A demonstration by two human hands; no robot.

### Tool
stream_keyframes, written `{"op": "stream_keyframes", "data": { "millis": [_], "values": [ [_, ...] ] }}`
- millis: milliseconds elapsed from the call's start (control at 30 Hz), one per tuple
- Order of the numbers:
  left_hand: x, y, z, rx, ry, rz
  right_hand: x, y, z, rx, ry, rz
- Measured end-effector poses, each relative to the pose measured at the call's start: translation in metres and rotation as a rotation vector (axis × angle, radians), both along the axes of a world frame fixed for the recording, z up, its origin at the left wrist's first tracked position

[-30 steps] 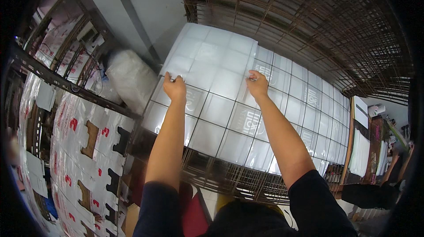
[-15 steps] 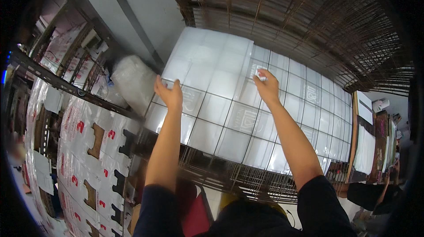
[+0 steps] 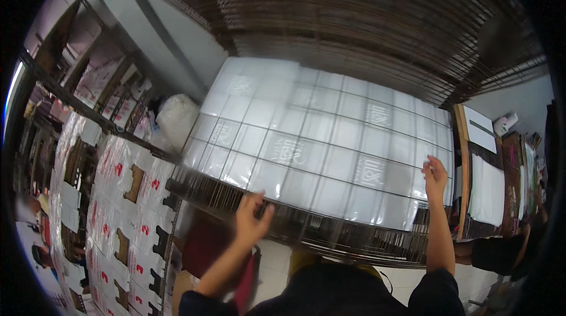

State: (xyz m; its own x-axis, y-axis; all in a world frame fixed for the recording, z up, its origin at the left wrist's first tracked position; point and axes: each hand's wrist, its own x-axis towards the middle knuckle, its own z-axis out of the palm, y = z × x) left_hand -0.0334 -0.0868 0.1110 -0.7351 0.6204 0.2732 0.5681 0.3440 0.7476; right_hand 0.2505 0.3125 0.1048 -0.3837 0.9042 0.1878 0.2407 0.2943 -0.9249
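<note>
A broad wire tray (image 3: 329, 161) lies in front of me, with clear and whitish plastic bags (image 3: 318, 139) spread across it, several bearing white printed marks. Dark grid wires show over most of the bags; whether they run above or beneath the film, I cannot tell. My left hand (image 3: 252, 221) hovers by the tray's near edge, left of the middle, thumb and fingers apart and nothing in them. Over the right end of the bags is my right hand (image 3: 435, 177), raised with loosely bent, parted fingers and no thing seen in it. Contact with the wires is unclear.
More wire trays (image 3: 354, 15) tilt up at the far side, and others are stacked below. Wrapped stacks of white cartons (image 3: 138, 198) stand left, beside a bulging plastic sack (image 3: 177, 115). At right, a wooden-edged stand (image 3: 464, 168) holds white sheets (image 3: 488, 189). Another person's arm (image 3: 489, 257) shows low right.
My left hand has come back toward the near edge, and my right hand has moved rightward. Grid lines and printed marks now show on the left bags, which looked plain before. The view has shifted.
</note>
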Motion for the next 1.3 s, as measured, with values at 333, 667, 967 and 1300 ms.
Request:
{"op": "stream_keyframes", "data": {
  "millis": [333,667,967,1300],
  "values": [
    [0.244,0.073,-0.031,-0.008,0.339,-0.416,0.24,-0.043,-0.001,0.573,-0.451,-0.273],
    [0.28,0.122,-0.035,-0.337,0.492,-0.653,0.301,-0.096,-0.092,0.271,-0.598,-0.248],
    [0.284,0.083,-0.007,-0.304,0.482,-0.463,0.258,-0.058,-0.026,0.123,-0.178,-0.021],
    [0.35,0.032,-0.052,-0.205,0.427,-0.148,0.304,-0.055,0.039,0.976,-0.745,0.191]
  ]
}}
